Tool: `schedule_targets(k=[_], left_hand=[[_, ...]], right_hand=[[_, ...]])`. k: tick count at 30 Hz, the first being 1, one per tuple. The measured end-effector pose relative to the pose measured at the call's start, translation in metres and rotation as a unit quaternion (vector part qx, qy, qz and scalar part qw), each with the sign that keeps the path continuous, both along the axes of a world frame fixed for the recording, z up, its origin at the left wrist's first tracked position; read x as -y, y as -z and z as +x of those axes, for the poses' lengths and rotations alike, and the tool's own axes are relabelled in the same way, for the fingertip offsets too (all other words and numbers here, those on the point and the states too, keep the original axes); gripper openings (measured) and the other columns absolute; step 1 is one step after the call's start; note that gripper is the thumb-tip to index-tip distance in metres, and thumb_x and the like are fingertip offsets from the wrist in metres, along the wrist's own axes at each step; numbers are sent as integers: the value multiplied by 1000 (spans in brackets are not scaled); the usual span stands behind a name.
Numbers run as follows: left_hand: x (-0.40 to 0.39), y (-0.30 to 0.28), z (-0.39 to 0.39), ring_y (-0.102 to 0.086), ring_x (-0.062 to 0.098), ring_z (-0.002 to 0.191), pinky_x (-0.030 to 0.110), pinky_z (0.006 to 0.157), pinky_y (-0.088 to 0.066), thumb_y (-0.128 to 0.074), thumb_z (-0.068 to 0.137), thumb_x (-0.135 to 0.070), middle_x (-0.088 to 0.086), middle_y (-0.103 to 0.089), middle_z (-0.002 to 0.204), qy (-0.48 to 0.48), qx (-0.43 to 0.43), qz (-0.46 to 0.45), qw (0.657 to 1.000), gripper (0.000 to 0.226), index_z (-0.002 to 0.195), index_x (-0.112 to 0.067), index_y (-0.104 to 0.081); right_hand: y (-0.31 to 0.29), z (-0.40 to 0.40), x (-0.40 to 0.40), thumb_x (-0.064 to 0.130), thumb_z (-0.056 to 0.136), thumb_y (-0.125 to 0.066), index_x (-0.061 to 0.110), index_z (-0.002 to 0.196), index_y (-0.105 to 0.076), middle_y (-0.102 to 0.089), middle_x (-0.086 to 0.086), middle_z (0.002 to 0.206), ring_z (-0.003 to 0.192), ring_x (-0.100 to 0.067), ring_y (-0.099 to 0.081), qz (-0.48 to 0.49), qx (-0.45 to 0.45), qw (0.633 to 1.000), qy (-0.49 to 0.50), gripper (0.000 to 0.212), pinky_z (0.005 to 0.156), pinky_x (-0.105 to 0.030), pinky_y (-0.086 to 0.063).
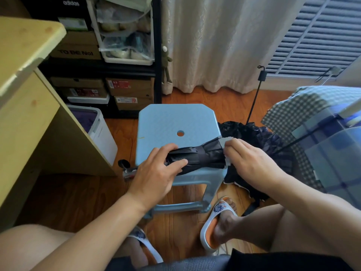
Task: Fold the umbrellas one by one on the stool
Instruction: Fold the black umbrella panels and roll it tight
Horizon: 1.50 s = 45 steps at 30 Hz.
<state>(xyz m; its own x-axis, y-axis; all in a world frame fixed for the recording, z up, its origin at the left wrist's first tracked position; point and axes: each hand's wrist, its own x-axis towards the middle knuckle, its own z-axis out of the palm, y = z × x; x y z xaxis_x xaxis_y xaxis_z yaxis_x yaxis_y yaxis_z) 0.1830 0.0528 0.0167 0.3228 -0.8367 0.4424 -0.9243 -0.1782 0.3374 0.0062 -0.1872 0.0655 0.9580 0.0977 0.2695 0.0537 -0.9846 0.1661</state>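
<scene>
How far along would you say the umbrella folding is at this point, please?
One black umbrella lies rolled and strapped on the blue stool. The left hand holds its handle end; the right hand pinches its canopy edge. Two umbrellas remain unfolded on the floor.

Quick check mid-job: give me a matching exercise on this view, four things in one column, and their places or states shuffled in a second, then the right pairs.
Things:
1. black umbrella
2. left hand
3. right hand
4. checked umbrella

Places or states:
A. lies unfolded to the right of the stool
B. lies rolled up, strap round it, on the stool's near edge
C. pinches the canopy's grey-edged end
D. grips the end nearer the handle

Pairs: 1-B, 2-D, 3-C, 4-A
</scene>
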Motion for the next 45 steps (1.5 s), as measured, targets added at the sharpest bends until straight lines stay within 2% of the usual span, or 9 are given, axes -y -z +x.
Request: schedule_targets(k=[3,7,13,22,30,32,35,40,45], left_hand=[[0,2,1,-56,28,100,41,68,-59,-76,89,-13,7,-60,137,6,16,5,1000,34,121,-20,-71],[-1,2,-4,-54,25,96,38,69,-57,-81,84,-8,3,-63,137,13,22,3,1000,39,119,-20,-72],[-2,5,-5,-53,26,93,39,68,-56,-77,85,-4,1,-63,139,23,42,1,999,41,123,-18,-71],[-1,7,1,-52,26,91,39,68,-56,-80,82,1,0,-67,131,28,26,-12,999,42,121,-17,-74],[-4,10,-6,-55,27,89,39,69,-54,-71,86,4,1,-69,127,29,56,-27,998,37,117,-15,-75],[-5,14,-12,-56,28,86,41,73,-52,-65,88,5,4,-70,122,37,96,-31,994,31,112,-12,-75],[-7,16,-22,-56,29,85,43,80,-50,-63,90,4,9,-67,110,65,150,-22,986,25,107,-11,-73],[-7,7,-15,-53,24,88,39,74,-57,-85,79,-12,11,-51,113,6,44,-5,999,65,137,-14,-55],[-2,6,-16,-53,28,97,41,84,-56,-89,74,-9,14,-43,127,-29,57,29,998,81,146,-1,-52]], right_hand=[[-3,-6,3,1,101,-47,-4,115,-62,-57,-18,119,90,-32,-65,43,10,999,18,22,69,-36,-59],[-9,9,-7,19,98,-67,3,126,-62,-57,-14,130,78,-27,-67,24,-6,999,34,33,54,-37,-56],[-4,12,0,-6,79,-69,0,120,-65,-59,-15,119,64,-31,-63,-14,-51,998,29,42,51,-42,-54],[4,3,12,-6,97,-44,0,103,-67,-62,-15,107,76,-29,-63,-36,-16,998,-48,25,62,-40,-57],[-7,0,0,12,102,-55,6,104,-69,-61,-9,109,82,-26,-64,47,-7,999,-16,15,60,-38,-57],[-17,4,1,22,106,-53,9,119,-68,-59,-5,120,80,-23,-67,114,19,993,34,24,57,-37,-57],[-17,10,5,22,100,-62,12,129,-66,-58,-3,127,86,-25,-70,86,-24,995,38,30,60,-42,-59],[-4,-5,4,22,103,-60,4,124,-68,-64,-11,120,101,-29,-67,36,-18,999,-29,29,82,-42,-60],[-8,3,-1,18,101,-56,4,129,-67,-61,-10,118,80,-28,-68,78,-11,997,2,33,70,-42,-61]])
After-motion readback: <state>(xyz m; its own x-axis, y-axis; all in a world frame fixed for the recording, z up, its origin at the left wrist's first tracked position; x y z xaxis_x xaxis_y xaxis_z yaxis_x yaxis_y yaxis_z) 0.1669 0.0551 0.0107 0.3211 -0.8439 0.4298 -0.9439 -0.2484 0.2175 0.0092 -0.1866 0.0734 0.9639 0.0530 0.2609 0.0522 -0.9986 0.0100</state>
